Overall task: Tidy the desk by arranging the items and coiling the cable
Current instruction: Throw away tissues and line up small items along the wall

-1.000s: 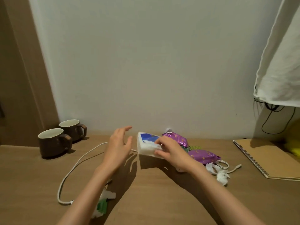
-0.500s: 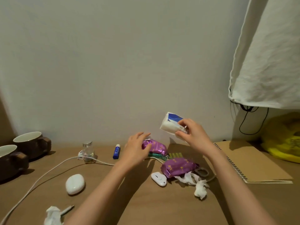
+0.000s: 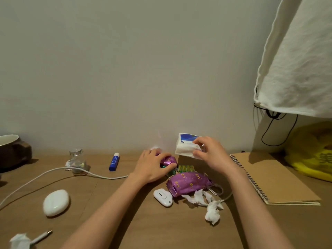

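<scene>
My right hand [image 3: 210, 155] pinches the tissue pack [image 3: 185, 147] just left of the notebook [image 3: 273, 178], lifted off the surface [image 3: 179, 230], I'd say to set it down neatly. My left hand [image 3: 152, 168], further left, curls over a small purple packet [image 3: 169, 160] to gather it. The white cable [image 3: 107, 177] lies uncoiled, well left of the notebook.

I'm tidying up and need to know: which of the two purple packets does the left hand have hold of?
The far purple packet, close to the wall, is gripped by the left hand. The near purple packet lies untouched beside the crumpled tissue.
</scene>
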